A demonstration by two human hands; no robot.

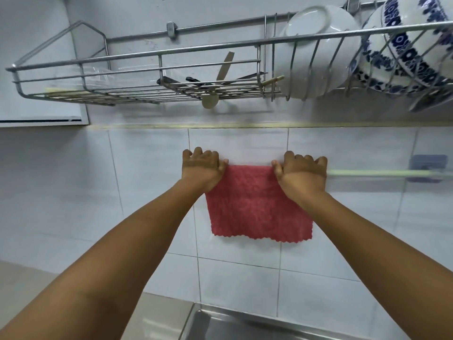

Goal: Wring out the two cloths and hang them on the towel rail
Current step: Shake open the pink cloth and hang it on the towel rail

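Note:
A red cloth (257, 207) hangs flat against the white tiled wall, draped over the pale green towel rail (367, 173). My left hand (202, 169) grips the cloth's top left corner on the rail. At the top right corner my right hand (302, 174) holds the cloth the same way, fingers curled over the rail. The rail runs right to a blue-grey wall bracket (426, 168); its left part is hidden behind the cloth and hands. Only one cloth is in view.
Above hangs a wire dish rack (137, 62) with utensils, a white bowl (316, 45) and blue-patterned bowls (411, 45). A steel sink rim (220, 317) lies below, with a beige counter (152, 315) to its left.

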